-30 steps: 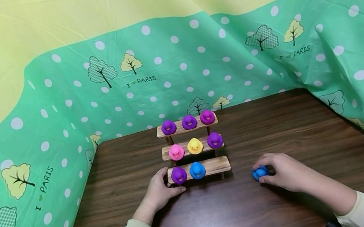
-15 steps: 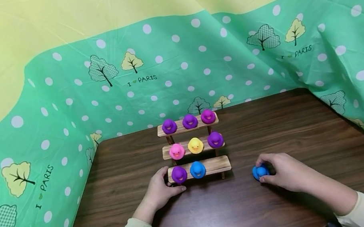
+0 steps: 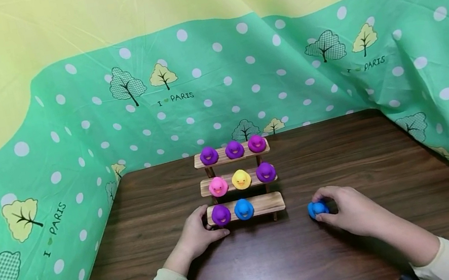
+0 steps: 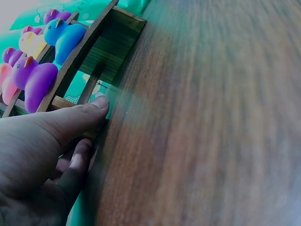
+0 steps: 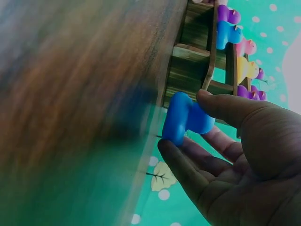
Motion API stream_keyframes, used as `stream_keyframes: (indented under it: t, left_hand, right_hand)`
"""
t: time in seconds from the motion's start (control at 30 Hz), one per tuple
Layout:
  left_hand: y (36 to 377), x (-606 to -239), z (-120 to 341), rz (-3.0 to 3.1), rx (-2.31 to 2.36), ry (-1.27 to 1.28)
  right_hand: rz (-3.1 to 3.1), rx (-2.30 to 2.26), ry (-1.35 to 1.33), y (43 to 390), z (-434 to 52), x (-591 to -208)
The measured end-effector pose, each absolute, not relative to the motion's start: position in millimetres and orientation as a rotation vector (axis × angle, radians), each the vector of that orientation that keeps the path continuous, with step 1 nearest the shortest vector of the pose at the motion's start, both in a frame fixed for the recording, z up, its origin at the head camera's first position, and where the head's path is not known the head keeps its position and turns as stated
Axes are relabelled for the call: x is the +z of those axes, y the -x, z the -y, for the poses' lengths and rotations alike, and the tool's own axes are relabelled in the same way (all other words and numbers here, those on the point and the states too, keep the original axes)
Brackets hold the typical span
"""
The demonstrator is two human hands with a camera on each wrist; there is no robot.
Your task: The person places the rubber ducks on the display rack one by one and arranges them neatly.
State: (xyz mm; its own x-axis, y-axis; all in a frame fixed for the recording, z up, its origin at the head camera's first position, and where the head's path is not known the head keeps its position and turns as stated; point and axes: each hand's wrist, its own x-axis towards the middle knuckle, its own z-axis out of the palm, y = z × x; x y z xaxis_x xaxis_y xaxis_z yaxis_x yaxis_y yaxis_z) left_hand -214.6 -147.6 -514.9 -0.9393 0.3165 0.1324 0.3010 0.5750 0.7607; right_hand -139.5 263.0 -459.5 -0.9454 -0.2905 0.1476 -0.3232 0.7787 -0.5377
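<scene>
Our right hand (image 3: pixel 351 210) pinches small blue rubber duck (image 3: pixel 317 208) on dark wooden counter (image 3: pixel 344 154); our left hand (image 3: pixel 196 237), fingers curled, grips three-tier wooden shelf (image 3: pixel 269 203) at its bottom-left end.
</scene>
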Motion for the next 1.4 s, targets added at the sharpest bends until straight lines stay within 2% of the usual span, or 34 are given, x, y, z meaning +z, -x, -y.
stream_keyframes:
  t: [0.63,1.4]
  left_hand:
    - [213.9,-515.9,147.7,-2.762,1.337,-0.553]
    - [215.6,-516.8,147.7,-2.777,1.342,-0.57]
  right_hand:
    - [2.713,1.052,-0.594,140.4,-246.2,-455.8]
    - [2.687,1.04,-0.541,152.4,-208.3,-442.4]
